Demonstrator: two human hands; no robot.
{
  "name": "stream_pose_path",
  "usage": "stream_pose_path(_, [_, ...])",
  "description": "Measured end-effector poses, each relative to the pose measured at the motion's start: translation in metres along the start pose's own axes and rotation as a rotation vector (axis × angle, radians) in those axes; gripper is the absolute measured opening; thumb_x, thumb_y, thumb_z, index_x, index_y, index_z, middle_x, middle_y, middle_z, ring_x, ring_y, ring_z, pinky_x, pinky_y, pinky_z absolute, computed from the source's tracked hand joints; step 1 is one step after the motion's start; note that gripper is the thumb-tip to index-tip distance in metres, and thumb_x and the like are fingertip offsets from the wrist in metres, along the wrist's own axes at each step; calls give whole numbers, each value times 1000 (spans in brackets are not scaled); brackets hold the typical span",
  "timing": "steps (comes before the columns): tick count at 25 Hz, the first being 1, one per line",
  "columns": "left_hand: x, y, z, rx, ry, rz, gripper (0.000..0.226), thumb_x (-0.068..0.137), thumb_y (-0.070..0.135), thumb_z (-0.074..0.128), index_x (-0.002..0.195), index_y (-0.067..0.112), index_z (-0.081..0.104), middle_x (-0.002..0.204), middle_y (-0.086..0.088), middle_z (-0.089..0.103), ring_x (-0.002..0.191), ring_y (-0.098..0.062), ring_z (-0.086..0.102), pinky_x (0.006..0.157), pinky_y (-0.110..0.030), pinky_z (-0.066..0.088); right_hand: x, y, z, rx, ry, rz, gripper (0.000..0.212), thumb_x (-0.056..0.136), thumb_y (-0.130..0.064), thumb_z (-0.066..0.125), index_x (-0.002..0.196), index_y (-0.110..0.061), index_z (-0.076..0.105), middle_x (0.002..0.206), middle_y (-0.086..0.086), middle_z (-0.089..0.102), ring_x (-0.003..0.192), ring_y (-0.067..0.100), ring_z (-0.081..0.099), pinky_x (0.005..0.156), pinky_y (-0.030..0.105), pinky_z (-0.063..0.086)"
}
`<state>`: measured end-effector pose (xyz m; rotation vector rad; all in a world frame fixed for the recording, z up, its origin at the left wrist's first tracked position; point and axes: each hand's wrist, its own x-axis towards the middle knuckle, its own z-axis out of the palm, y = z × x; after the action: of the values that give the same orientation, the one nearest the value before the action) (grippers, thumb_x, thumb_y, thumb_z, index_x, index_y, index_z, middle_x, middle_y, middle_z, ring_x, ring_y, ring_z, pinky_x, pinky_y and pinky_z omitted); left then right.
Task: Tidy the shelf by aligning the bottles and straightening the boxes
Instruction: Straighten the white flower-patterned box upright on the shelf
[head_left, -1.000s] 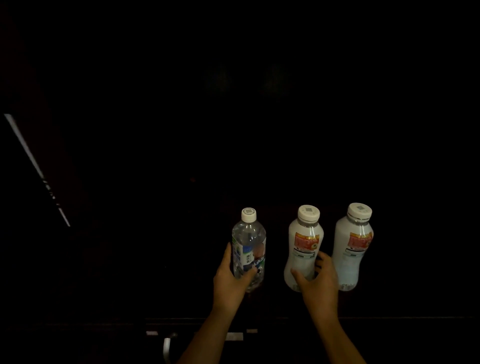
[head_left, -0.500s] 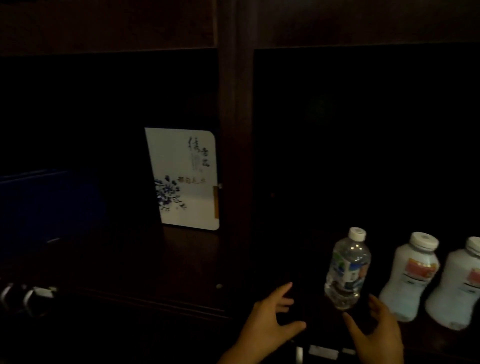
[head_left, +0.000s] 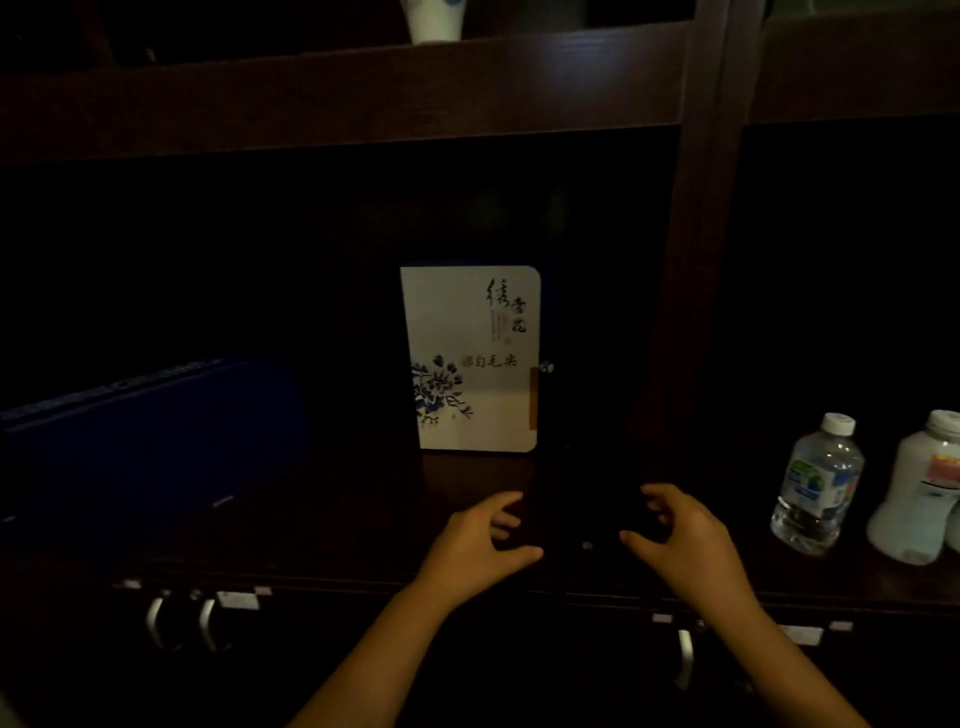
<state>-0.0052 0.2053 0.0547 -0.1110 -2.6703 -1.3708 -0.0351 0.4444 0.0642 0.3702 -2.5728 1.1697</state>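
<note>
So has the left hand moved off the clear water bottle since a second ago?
Yes. The left hand left the water bottle, now empty, left of the post.

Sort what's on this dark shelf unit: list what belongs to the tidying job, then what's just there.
Part of the job:
- white upright box with blue flower print
- dark blue flat box
- clear plastic water bottle with white cap
- white plastic drink bottle with red label
- left hand and right hand, both empty

Just there:
- white ceramic vase base
- silver cabinet handles

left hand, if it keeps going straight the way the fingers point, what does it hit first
Probably the white box standing upright at the back; the left hand has only bare shelf ahead before it. Depth is hard to judge in the dark.
</note>
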Motion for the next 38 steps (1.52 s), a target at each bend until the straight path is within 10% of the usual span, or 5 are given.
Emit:
stream_pose_path(20, [150, -75, -152, -93, 355, -140, 75, 71, 29, 77, 136, 19, 40, 123, -6, 57, 106, -20, 58, 93, -36, 50, 215, -64, 132, 212, 83, 19, 76, 68, -19, 77, 133, -15, 37, 123, 13, 56, 88, 14, 50, 74, 30, 44])
stream_pose_path(27, [250, -75, -195, -104, 445, -125, 81, 69, 33, 77, 138, 22, 36, 130, -8, 55, 108, -15, 54, 85, -24, 43, 310, -64, 118, 279, 166, 127, 86, 67, -26, 79, 138, -17, 31, 136, 14, 48, 120, 30, 49, 94, 40, 46])
stream_pose_path(33, [306, -68, -200, -135, 450, -96, 73, 71, 28, 77, 134, 18, 41, 136, -11, 51, 121, -28, 50, 89, -28, 40, 344, -63, 112, 305, 237, 246, 80, 69, -18, 76, 136, -13, 34, 135, 16, 48, 117, 34, 50, 56, 23, 44])
stream_pose_path(38, [318, -77, -185, -176, 462, -121, 64, 74, 24, 75, 130, 11, 47, 131, -16, 54, 117, -32, 53, 94, -38, 44, 352, -59, 126, 340, 213, 306, 71, 72, -10, 73, 134, -10, 37, 134, 19, 49, 117, 35, 49, 87, 42, 47])
